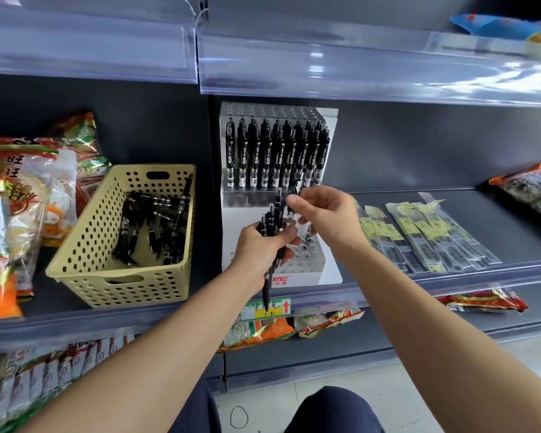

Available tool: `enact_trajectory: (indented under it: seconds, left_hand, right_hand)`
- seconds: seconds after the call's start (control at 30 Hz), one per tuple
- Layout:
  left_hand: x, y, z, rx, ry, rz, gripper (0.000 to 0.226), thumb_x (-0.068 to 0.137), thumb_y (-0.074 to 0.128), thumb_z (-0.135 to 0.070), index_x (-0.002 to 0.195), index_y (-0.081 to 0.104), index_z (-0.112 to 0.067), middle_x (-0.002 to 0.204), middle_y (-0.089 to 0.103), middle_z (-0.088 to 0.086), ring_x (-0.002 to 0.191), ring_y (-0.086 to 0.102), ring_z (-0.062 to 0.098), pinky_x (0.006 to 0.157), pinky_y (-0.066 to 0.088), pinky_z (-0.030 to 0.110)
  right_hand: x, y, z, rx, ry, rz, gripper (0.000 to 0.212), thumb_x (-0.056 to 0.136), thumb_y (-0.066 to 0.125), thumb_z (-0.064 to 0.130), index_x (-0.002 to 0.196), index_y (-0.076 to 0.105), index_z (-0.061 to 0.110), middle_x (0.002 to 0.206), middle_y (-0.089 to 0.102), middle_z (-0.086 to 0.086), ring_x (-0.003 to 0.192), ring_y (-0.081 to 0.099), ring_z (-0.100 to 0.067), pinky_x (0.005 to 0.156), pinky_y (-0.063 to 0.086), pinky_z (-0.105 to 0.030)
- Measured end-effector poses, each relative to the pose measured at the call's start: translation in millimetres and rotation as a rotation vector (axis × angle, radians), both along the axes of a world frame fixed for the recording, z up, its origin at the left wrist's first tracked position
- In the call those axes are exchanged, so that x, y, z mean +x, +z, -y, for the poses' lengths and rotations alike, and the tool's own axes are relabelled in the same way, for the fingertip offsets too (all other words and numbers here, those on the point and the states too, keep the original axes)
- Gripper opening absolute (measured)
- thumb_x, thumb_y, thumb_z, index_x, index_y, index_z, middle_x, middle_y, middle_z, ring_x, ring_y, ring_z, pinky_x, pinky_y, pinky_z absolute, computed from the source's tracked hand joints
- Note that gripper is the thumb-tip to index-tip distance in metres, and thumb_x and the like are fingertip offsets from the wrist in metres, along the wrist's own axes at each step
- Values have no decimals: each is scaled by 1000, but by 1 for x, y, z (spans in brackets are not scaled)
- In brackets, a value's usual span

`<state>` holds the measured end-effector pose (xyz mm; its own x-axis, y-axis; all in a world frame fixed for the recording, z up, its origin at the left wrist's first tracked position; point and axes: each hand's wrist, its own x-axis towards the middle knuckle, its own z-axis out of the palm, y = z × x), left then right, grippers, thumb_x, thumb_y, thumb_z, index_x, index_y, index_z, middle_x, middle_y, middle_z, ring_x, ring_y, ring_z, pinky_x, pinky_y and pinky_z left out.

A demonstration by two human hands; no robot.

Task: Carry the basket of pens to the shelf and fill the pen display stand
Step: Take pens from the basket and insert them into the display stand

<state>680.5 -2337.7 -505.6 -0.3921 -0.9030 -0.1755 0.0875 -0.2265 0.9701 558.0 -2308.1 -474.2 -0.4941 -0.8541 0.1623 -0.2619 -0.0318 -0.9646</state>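
Dark blue trouser knees (334, 407) fill the bottom edge above a pale tiled floor (403, 395), where a thin dark ring (239, 417) lies.

Two bare forearms reach up to a dark grey metal shelf (466, 198) fronted by a clear plastic rail. The left hand (260, 251) is curled tightly round a bunch of black pens (270, 220). They stand almost upright, click ends up, and one tip hangs below the fist. The right hand (322, 214) pinches the top of a single black pen (296, 187) between thumb and forefinger, its long axis close to vertical. Both hands are in front of the white stepped pen display stand (328, 270).

The stand's upper tier holds a dense row of upright black pens (275, 151). On its lower tier the hands hide most of the holes.

Just left of the stand sits a beige perforated plastic basket (85, 245). Loose black pens (156, 226) lie in it at mixed angles, and one leans on the far wall.

Bright foil snack bags (19, 198) crowd the shelf's left end. Clear-wrapped flat packs with yellow labels (419, 232) lie to the right of the stand. A green and white price tag (267, 309) is clipped to the rail, partly behind the hanging pen tip.
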Motion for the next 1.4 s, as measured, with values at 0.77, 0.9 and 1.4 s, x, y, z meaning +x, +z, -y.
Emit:
enact_trajectory:
  seconds: [0.77, 0.9, 1.4]
  left_hand:
    - [2, 7, 11, 18, 104, 81, 29, 95, 55, -36, 100, 61, -8, 68, 59, 2, 51, 47, 15, 50, 39, 28]
    - [0, 10, 9, 35, 76, 81, 21, 98, 53, -30, 91, 57, -11, 73, 62, 5, 55, 46, 15, 50, 38, 28]
    - [0, 4, 15, 31, 89, 105, 14, 95, 57, -16, 108, 60, -14, 74, 51, 3, 64, 50, 15, 61, 49, 28]
  right_hand:
    - [-11, -4, 7, -25, -265, -732, 15, 90, 56, 11, 78, 60, 3, 74, 58, -9, 65, 47, -23, 57, 36, -31]
    - [-10, -13, 8, 13, -286, -762, 15, 89, 58, 13, 79, 62, 2, 73, 63, -9, 65, 53, -25, 59, 44, -33]
    - [-7, -25, 8, 313, -307, -744, 22, 86, 60, 20, 72, 69, 5, 65, 67, -11, 61, 61, -30, 52, 47, -26]
